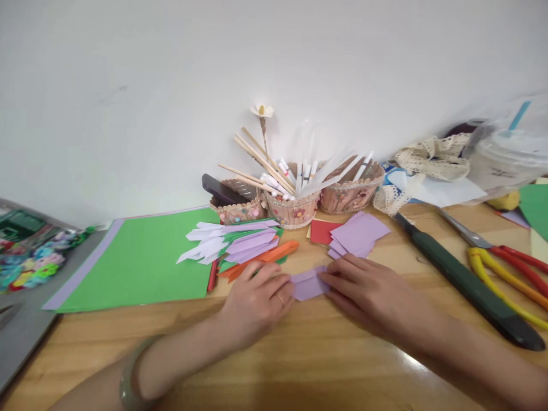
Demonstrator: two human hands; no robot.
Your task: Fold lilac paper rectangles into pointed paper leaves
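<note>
Folded purple paper (308, 283): one piece, flat on the wooden table (299, 365), between both hands. Left hand (257, 299), fingers curled, tips pinching its left end; right hand (363, 291), fingers nearly straight, holding down its right end. Just behind: stack of purple squares (358, 234), red square (322, 231), pile of folded strips (233, 242), green sheet (141, 262).

Bench (299, 365): pale wood, glossy. At left we note a green sheet (141, 262) lying over a lilac sheet (81, 271), whose edge shows. Just beside it is a heap of folded strips (231, 242) in white, lilac, green and orange. Three baskets (291, 211) stand at the wall. Before them a red square (322, 231) lies partly under lilac squares (358, 233). Small lilac fold (309, 283) at centre. Right: dark cutter (466, 282), scissors (509, 262), lace (432, 157).
</note>
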